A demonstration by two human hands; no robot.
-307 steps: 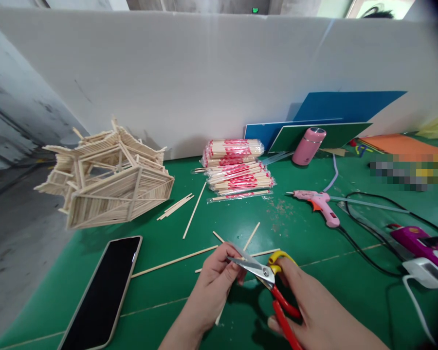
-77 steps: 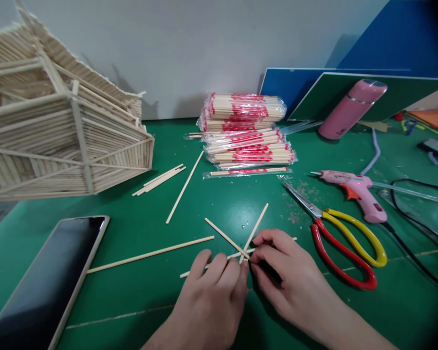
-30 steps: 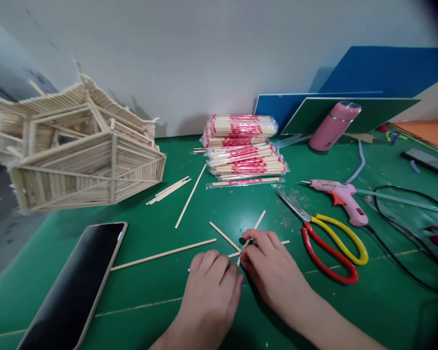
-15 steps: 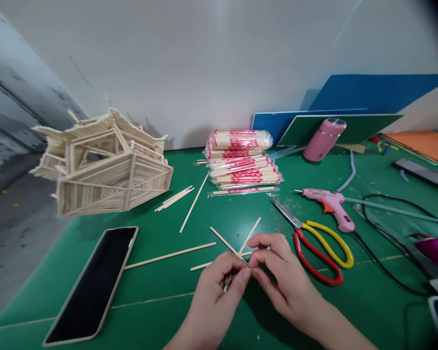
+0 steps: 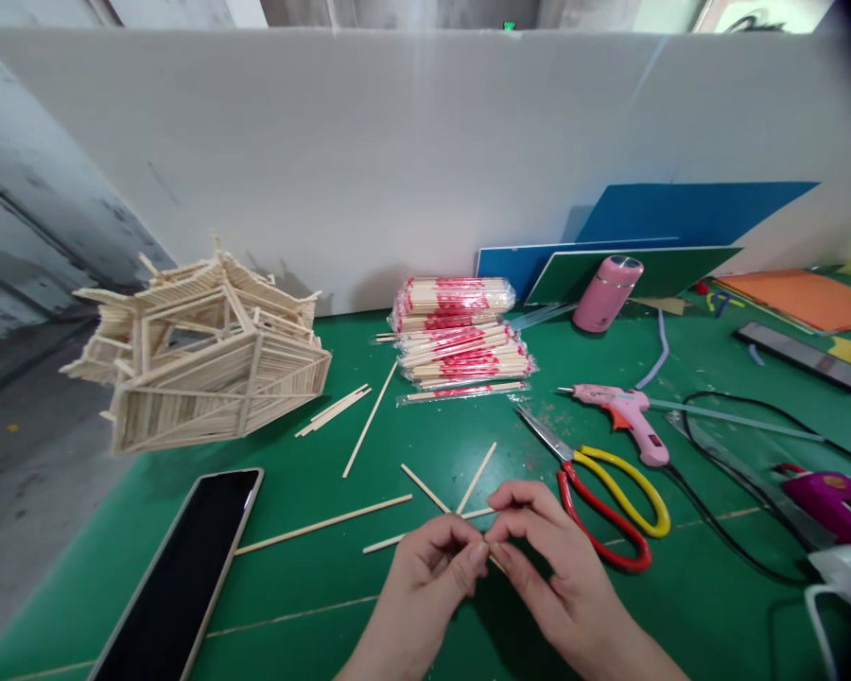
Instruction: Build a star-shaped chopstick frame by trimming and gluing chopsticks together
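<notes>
My left hand (image 5: pixel 432 577) and my right hand (image 5: pixel 553 567) meet low in the middle, fingertips pinched together. What lies between them is tiny and hidden by the fingers. Thin wooden sticks cross just beyond: one slanting stick (image 5: pixel 425 488) runs toward the fingertips, another stick (image 5: pixel 477 478) leans the other way, and a flatter stick (image 5: pixel 383 543) passes behind my left hand. Scissors (image 5: pixel 574 458) with red and yellow handles lie partly open, right of my right hand.
A wooden-stick house model (image 5: pixel 248 378) stands at left, above a phone (image 5: pixel 177 577). Packs of wrapped chopsticks (image 5: pixel 460 350) lie by the white partition (image 5: pixel 326 142). A pink glue gun (image 5: pixel 631 411), its black cord (image 5: pixel 716 530) and a pink bottle (image 5: pixel 608 295) are at right.
The view has tilted up, so the table appears lower and the partition's top edge shows. My fingertips stay pinched together and have shifted slightly nearer, off the sticks' crossing.
</notes>
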